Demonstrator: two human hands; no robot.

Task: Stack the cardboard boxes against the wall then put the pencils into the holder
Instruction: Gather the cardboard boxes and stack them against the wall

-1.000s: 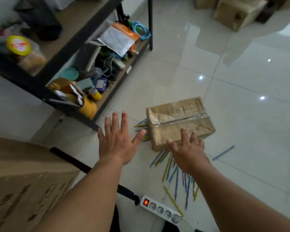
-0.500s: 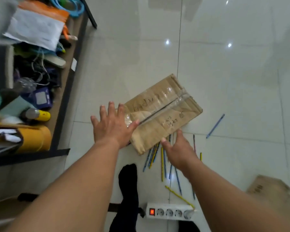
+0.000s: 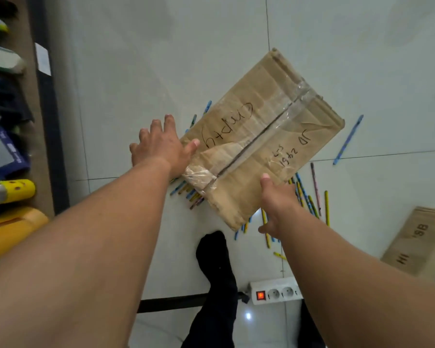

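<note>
A taped cardboard box with handwriting on its top lies over several coloured pencils scattered on the white tiled floor. My left hand rests against the box's left corner, fingers spread and thumb lying on the top. My right hand grips the box's near right edge, one finger on top and the rest hidden below. One blue pencil lies apart to the right. A second cardboard box sits at the right edge. No pencil holder is in sight.
A black-framed shelf full of clutter runs down the left side. A white power strip with a lit red switch lies near my foot in a black sock. Tiled floor stretches beyond the box.
The view has tipped down and closer to the box. My left hand moved onto the box's left corner, and my right hand went from the pencils to gripping the near edge.
</note>
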